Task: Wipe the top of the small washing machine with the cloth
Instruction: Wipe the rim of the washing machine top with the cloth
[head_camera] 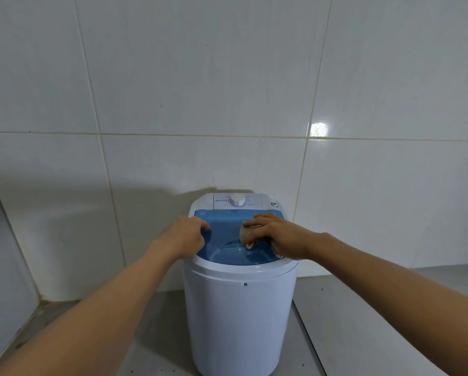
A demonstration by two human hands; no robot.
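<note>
Forearms reach over the washing machine (pixel 241 308) on my grey worktop (pixel 363 321). Right hand (pixel 279 237) grip pinches the bunched cloth (pixel 247 236) against the blue lid (pixel 227 240); left hand (pixel 185 236) fingers curl on the lid's left edge.

Most of the crumpled beige waffle-weave cloth (pixel 248 236) is hidden beneath the right hand (pixel 277 237), with only a bunched end showing past the fingers and a scrap at the heel of the palm. The left hand (pixel 184 238) covers the near-left rim of the translucent blue plastic lid (pixel 227 226). Beyond both hands, the printing around the round white control dial (pixel 237 199) is too small to read, and both forearms are cut off by the lower edge.
</note>
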